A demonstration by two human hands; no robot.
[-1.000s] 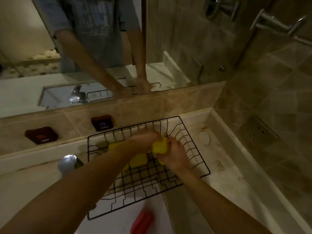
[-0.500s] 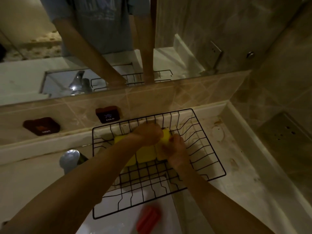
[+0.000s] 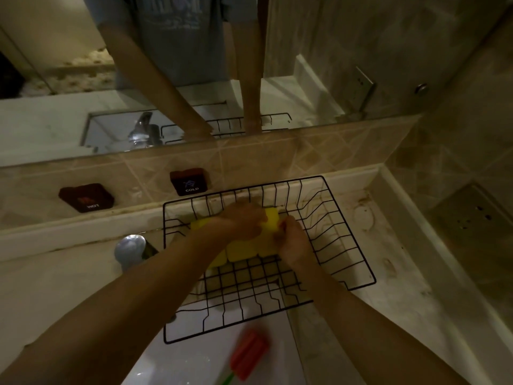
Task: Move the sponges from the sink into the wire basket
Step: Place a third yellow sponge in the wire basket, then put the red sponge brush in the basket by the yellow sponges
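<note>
The counter (image 3: 402,273) runs along the tiled wall under a mirror (image 3: 305,65), and the white sink (image 3: 177,357) is let into it at the lower left, a chrome tap (image 3: 130,247) at its back edge. The black wire basket (image 3: 347,245) sits half on the counter and half over the sink's far right corner. Inside it, toward the back, lie yellow sponges (image 3: 244,250) packed side by side in a row — several, though the arms cover too much to count them. So most of the job looks done: sponges are in the basket, and the visible part of the sink holds no yellow one. What does lie in the sink is a red ribbed thing (image 3: 249,350) with a green end, blurred; whether it is a sponge or a brush I cannot tell, and if it counts it is what remains. Both forearms reach forward over the basket's near rim and meet above the row. The left hand (image 3: 244,220) is palm down, fingers curled over the top of the rightmost sponge (image 3: 270,218). The right hand (image 3: 291,240) pinches that same sponge's right edge with bent fingers — both closed on it, seating it against its neighbours, I judge.
</note>
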